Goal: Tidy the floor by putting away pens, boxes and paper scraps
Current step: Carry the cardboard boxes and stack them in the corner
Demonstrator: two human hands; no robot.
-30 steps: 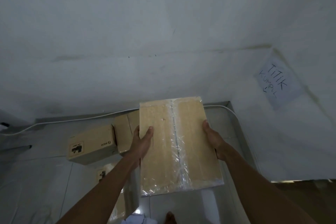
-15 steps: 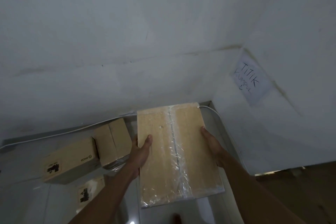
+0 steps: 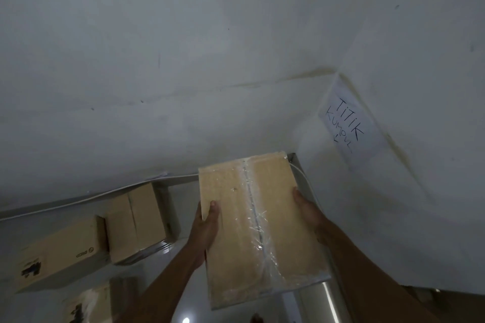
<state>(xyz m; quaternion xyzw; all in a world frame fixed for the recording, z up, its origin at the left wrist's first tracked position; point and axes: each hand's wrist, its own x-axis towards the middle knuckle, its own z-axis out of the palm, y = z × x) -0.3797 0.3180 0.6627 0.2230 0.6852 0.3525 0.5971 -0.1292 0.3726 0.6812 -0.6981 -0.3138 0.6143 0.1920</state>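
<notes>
I hold a flat brown cardboard box point(image 3: 278, 220) with clear tape down its middle, above the floor near the room's corner. My left hand point(image 3: 206, 231) grips its left edge, thumb on top. My right hand point(image 3: 307, 211) grips its right edge. On the floor to the left lie three more cardboard boxes: a small one point(image 3: 136, 224) by the wall, a longer one point(image 3: 63, 252) with a black label, and a third point(image 3: 89, 304) partly cut off at the bottom.
White walls meet in a corner on the right, with a paper sign point(image 3: 350, 124) reading "TITIK KUMPUL" and an arrow. A white cable point(image 3: 78, 198) runs along the skirting. The glossy tiled floor point(image 3: 162, 270) shows under the boxes.
The view has swung right and nearer the corner; the floor boxes slid left in frame. The held box moved toward the corner, still gripped by both hands.
</notes>
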